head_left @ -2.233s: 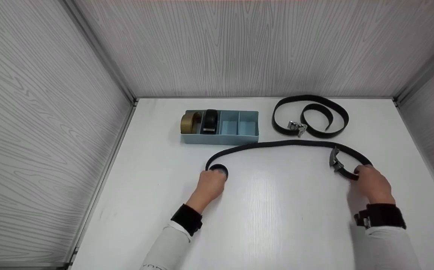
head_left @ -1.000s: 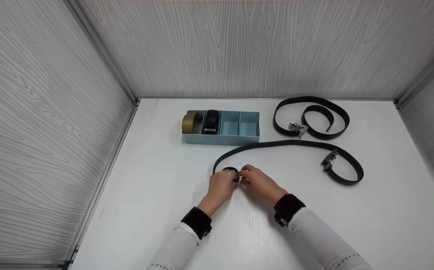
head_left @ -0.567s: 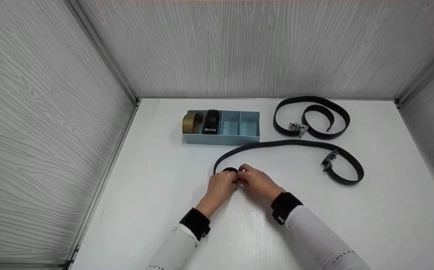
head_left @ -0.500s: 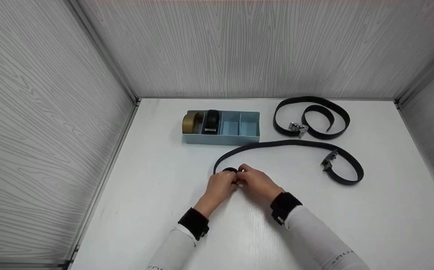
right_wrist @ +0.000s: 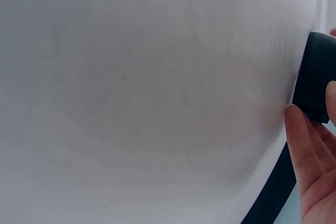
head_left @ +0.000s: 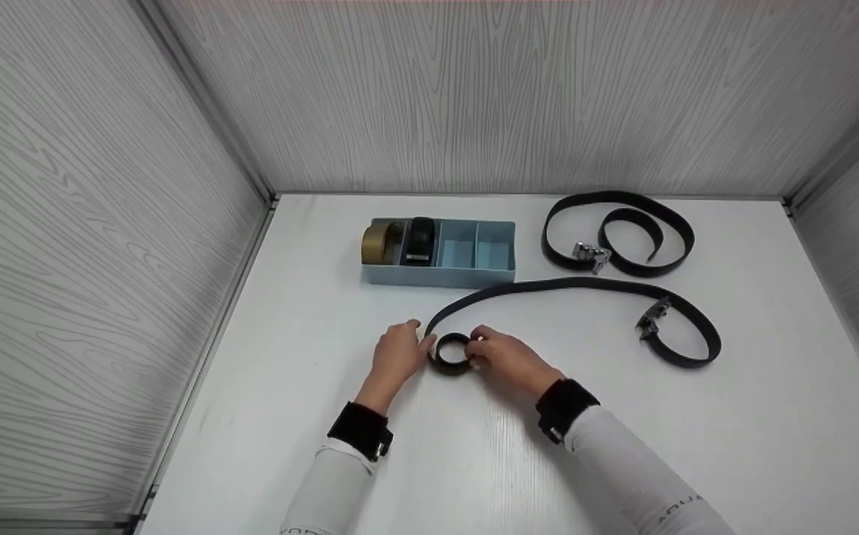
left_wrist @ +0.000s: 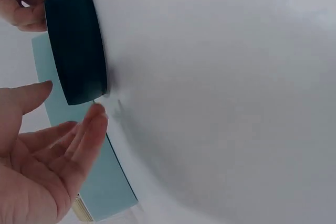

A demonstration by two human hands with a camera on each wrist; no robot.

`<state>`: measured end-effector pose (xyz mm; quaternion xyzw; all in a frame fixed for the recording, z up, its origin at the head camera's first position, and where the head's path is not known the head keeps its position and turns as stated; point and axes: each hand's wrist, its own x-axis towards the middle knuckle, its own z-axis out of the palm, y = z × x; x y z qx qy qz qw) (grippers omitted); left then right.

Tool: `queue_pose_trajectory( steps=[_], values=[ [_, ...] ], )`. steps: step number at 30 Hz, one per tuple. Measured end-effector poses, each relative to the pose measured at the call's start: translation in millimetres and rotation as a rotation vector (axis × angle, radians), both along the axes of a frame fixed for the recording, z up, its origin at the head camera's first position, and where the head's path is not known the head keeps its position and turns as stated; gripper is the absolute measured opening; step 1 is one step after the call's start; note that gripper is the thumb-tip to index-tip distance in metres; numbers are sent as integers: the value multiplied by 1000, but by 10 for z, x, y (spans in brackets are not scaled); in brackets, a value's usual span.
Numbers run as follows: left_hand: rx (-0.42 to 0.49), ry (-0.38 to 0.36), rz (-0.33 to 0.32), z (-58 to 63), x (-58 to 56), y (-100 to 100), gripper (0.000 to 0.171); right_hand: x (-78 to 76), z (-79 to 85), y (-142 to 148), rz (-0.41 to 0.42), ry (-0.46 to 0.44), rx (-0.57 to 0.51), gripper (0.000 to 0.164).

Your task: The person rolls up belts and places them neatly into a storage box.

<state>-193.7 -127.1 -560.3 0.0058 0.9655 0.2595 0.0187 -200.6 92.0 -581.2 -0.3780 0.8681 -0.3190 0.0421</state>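
Observation:
A black belt lies on the table on its edge, its far end rolled into a small coil and its metal buckle at the right. My right hand pinches the coil's right side between thumb and fingers. To the coil's left is my left hand. In the left wrist view that hand's thumb and fingers are spread just short of the coil's wall, holding nothing. The right wrist view has the right thumb on the coil, cut by the frame edge.
A blue divided tray stands behind the coil, with a gold-brown roll and a rolled black belt in its left compartments. Another black belt with a silver buckle lies loosely curled at the back right. Panels wall the table's sides and back.
The right hand has left the belt's buckle end and come to the coil, pinching it. The left hand has since let go and drawn left, its fingers unfolding and uncovering the coil.

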Motion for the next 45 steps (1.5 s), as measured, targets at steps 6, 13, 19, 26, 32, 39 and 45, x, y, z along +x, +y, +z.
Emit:
queue_pose_trajectory(
  steps=[6, 13, 19, 26, 32, 39, 45],
  values=[
    [69, -119, -48, -6, -99, 96, 25, -29, 21, 9, 81, 32, 28, 13],
    [-54, -33, -126, -28, -149, 232, 14, -72, 24, 33, 155, 75, 11, 11],
    [-111, 26, -107, -91, -110, 347, 4, 21, 49, 29, -166, -226, -58, 30],
    [-92, 76, -97, -128, -49, 460, 7, 144, 103, -100, -485, -346, -105, 28],
    [-200, 85, -163, -97, -54, 485, 6, 143, 112, -146, -529, -184, -39, 18],
    [-236, 79, -309, -63, -99, 546, 13, 121, 104, -154, -432, -134, 45, 13],
    [-248, 63, -246, -61, -101, 595, 8, 149, 137, -65, -536, -245, 39, 17]
  ],
)
